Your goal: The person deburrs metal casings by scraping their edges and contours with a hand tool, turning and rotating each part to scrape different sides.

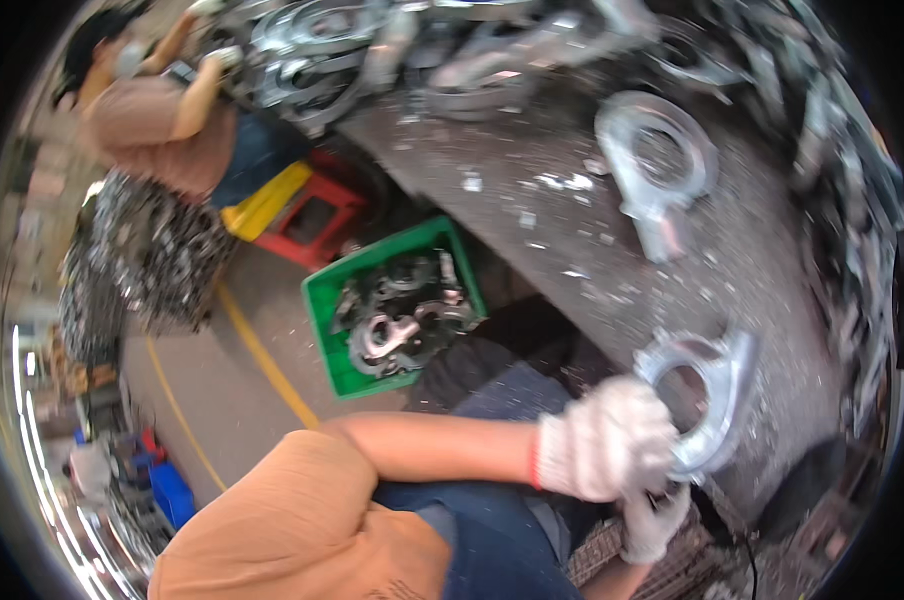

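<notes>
A silvery ring-shaped metal casting (729,400) is raised on edge over the near end of the dark worktable. My left hand (612,440), in a white knitted glove, is closed in a fist against the casting's near rim. Whatever lies inside that fist is hidden. Below it, my right hand (657,522), also gloved, is closed at the casting's lower end, partly covered by the left hand. Something small and dark shows between the two gloves, too blurred to name. Farther up the table lies another ring-shaped casting (707,150) with a short neck.
Bright metal chips litter the worktable (532,210). Castings (322,50) are heaped along its far side and right edge. A green crate (322,330) of castings stands on the floor to the left. Beyond it are a red-and-yellow stand (307,215) and a co-worker (162,130).
</notes>
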`<action>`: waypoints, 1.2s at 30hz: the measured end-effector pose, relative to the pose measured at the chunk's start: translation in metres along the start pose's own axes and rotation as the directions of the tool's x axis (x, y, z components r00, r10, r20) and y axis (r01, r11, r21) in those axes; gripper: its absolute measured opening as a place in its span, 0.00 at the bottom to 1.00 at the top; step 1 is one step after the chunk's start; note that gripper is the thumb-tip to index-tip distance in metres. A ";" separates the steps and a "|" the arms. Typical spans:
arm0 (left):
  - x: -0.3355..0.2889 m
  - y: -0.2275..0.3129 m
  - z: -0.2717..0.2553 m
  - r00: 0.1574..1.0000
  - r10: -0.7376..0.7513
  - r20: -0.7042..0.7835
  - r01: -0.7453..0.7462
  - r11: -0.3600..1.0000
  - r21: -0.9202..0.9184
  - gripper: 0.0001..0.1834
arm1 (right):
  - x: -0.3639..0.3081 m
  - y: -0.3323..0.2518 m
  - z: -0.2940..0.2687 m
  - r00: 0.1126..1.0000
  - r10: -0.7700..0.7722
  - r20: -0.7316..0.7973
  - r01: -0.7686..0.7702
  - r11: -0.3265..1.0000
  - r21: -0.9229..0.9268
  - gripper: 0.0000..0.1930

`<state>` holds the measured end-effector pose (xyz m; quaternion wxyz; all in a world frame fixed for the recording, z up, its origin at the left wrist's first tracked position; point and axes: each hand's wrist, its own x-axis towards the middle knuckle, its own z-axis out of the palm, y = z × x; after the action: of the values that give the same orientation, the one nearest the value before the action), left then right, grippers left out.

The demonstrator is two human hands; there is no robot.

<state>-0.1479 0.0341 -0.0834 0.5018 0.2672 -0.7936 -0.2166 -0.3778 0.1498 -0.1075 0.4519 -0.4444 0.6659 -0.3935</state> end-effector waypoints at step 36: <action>0.035 0.025 -0.066 0.911 -0.054 0.409 -0.034 0.978 0.206 0.17 | 0.031 -0.052 0.015 0.962 -0.056 0.269 0.112 0.974 -0.197 0.12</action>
<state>-0.1054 0.0257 -0.0176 0.2910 0.2707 -0.8985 -0.1862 -0.3569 0.1035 -0.0714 0.4692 -0.5656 0.6187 -0.2779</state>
